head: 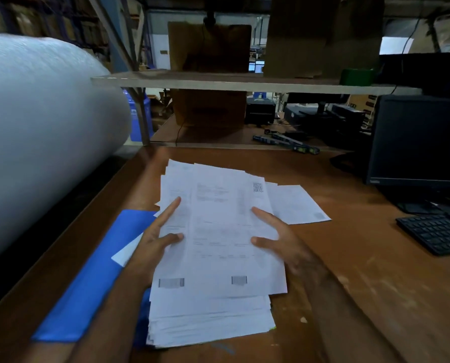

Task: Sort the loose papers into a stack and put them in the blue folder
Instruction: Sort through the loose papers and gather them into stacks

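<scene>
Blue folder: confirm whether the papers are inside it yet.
No: the papers lie on the table beside the blue folder, under both hands.

Your left hand (pixel 153 242) reaching in from lower left, index finger straight, thumb pressed flat — your right hand (pixel 284 239) opposite, fingers extended, both forearms angled inward.
</scene>
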